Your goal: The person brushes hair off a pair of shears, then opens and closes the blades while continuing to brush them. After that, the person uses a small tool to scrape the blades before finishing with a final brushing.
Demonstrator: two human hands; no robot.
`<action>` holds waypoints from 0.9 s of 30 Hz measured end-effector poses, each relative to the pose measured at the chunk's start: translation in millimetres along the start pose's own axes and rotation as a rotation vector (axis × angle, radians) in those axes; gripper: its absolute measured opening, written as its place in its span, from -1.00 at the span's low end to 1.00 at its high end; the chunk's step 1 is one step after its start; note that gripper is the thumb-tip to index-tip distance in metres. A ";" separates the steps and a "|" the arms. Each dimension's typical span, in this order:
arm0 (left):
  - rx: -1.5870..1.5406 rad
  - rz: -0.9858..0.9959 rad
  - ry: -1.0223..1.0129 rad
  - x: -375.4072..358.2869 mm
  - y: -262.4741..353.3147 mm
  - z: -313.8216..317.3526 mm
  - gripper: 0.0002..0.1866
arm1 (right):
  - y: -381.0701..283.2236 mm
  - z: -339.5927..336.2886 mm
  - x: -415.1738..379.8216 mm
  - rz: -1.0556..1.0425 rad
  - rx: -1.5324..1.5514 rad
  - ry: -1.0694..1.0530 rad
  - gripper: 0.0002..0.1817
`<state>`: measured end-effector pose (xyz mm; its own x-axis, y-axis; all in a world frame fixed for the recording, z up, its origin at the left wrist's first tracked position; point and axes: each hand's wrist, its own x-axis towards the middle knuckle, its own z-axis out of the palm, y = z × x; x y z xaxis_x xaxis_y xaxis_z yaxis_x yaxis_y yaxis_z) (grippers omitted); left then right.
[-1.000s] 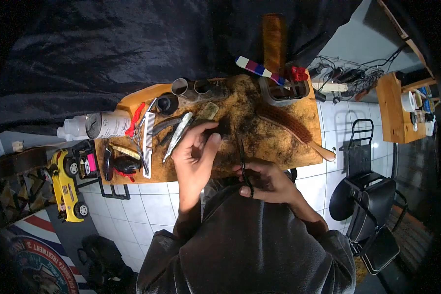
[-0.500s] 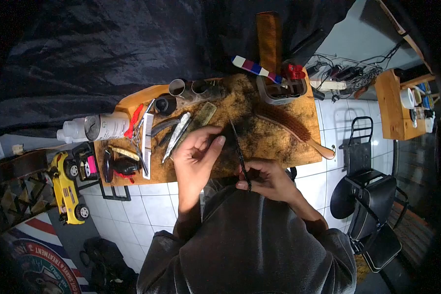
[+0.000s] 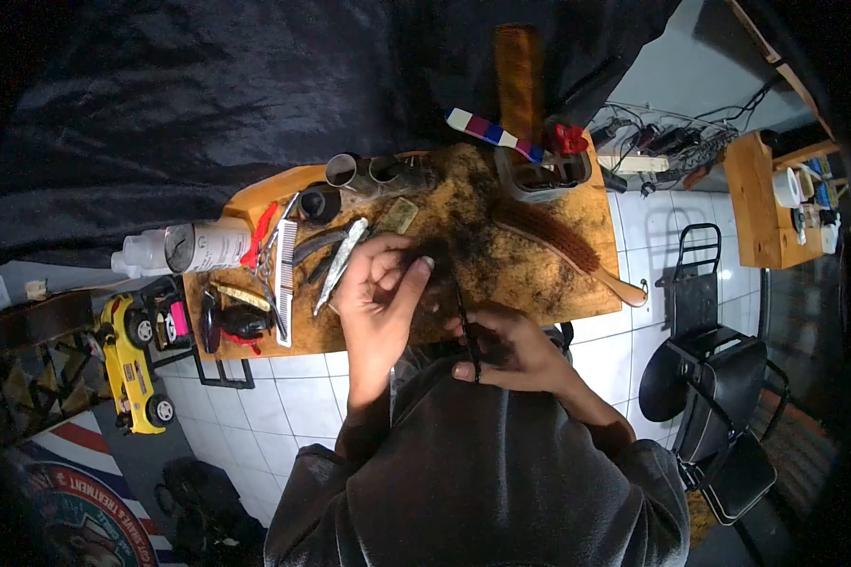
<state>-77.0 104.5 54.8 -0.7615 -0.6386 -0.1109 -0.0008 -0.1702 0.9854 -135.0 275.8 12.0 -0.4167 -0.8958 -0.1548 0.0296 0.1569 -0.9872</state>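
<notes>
My left hand (image 3: 378, 288) is palm up above the table's front part, fingers curled and thumb drawn in against them. Dark shadow or hair by its fingertips hides what they pinch, if anything. My right hand (image 3: 511, 348) grips a slim black tool (image 3: 462, 321) between thumb and fingers; it stands nearly upright in the picture, its far tip lost against the dark table. Just beyond my left hand lie a silvery tool (image 3: 341, 265) and a greenish translucent piece (image 3: 402, 215), partly covered. A brown-bristled brush with a wooden handle (image 3: 548, 236) lies beyond my right hand.
The wooden table (image 3: 596, 293) is strewn with dark hair clippings. On its left are a white comb (image 3: 285, 283), scissors, clippers (image 3: 246, 321) and a white bottle (image 3: 213, 246). Metal cups (image 3: 341, 170) and a plastic container (image 3: 545, 184) stand behind. A black chair (image 3: 719, 378) is at right.
My left hand has shifted slightly away from me and now covers more of the greenish piece. The black tool has turned more upright and dropped slightly towards me in my right hand.
</notes>
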 end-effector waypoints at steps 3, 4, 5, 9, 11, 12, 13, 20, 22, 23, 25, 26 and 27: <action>0.252 0.111 -0.101 -0.5 -12.2 -8.5 -0.88 | 3.7 4.7 2.6 -0.039 0.014 0.076 -0.49; 0.292 0.070 -0.114 -1.3 -14.6 -10.1 -0.89 | 5.4 5.9 2.8 -0.054 0.026 0.113 -0.49; 0.312 0.061 -0.120 -1.9 -12.6 -9.2 -0.89 | 5.4 5.7 2.6 -0.047 0.034 0.114 -0.51; 0.353 0.029 -0.133 -2.2 -0.9 -4.6 -0.88 | 3.7 4.4 1.6 0.006 0.071 0.113 -0.60; 0.352 0.038 -0.128 -0.5 -1.3 -6.4 -0.87 | 4.4 4.0 1.1 0.011 0.053 0.113 -0.65; 0.351 0.055 -0.123 1.3 -3.9 -9.1 -0.86 | 6.5 3.3 0.5 -0.003 0.024 0.115 -0.67; 0.350 0.072 -0.118 2.3 -5.1 -10.8 -0.85 | 7.5 2.9 0.2 -0.018 -0.005 0.117 -0.69; 0.341 0.216 0.011 7.3 -7.2 -11.2 -0.79 | 9.5 3.6 -2.2 0.003 0.042 0.132 -0.59; 0.393 0.172 -0.007 6.0 -5.9 -13.5 -0.80 | 11.1 5.6 -1.6 -0.076 0.040 0.159 -0.52; 0.383 0.131 -0.008 5.0 -5.9 -14.6 -0.81 | 9.3 3.9 -1.4 -0.060 0.033 0.107 -0.51; 0.275 0.107 -0.028 4.5 -6.6 -13.3 -0.83 | 3.3 -0.3 -1.9 -0.025 0.021 0.004 -0.49; 0.178 0.122 -0.046 4.1 -7.6 -10.2 -0.84 | 2.0 0.0 -2.1 -0.021 0.026 0.003 -0.50; 0.081 0.137 -0.063 3.6 -8.2 -8.4 -0.85 | 0.9 0.9 -2.0 -0.017 0.030 0.002 -0.51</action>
<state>-74.3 97.3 45.3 -0.7974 -0.6027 0.0312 0.0560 -0.0223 0.9982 -133.3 277.3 11.4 -0.4192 -0.8973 -0.1383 0.0502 0.1292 -0.9904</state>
